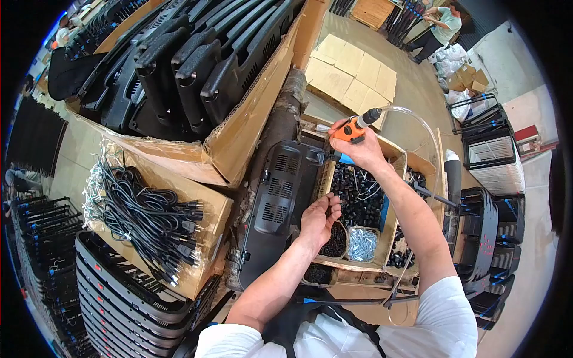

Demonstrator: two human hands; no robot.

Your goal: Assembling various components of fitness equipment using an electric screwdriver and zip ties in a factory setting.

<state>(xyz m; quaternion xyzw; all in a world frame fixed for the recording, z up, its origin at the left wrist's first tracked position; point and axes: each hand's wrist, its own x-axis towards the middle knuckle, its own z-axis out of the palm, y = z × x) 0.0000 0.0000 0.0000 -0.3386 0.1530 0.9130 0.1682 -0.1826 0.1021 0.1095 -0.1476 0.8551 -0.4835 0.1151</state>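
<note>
My right hand (358, 146) is wrapped round an orange and black power screwdriver (353, 130). A clear hose (421, 119) runs from near the tool's black end. Below it stands a wooden parts box (399, 160) with black plastic pieces (358, 194) inside. My left hand (319, 219) is closed, its fingertips together by the box's left side; anything in them is too small or hidden to make out. Close by are dark screws (332, 243) and a tub of silvery screws (362, 244). Left of this hand lies a black plastic cover (277, 188) with slotted vents.
A large carton (173, 156) of black plastic housings rises at the upper left. Bundled black cables (146, 209) lie on a cardboard box, above stacked black frames (128, 304). Flattened cardboard (352, 68) lies beyond the bench. Another person (441, 28) stands far right.
</note>
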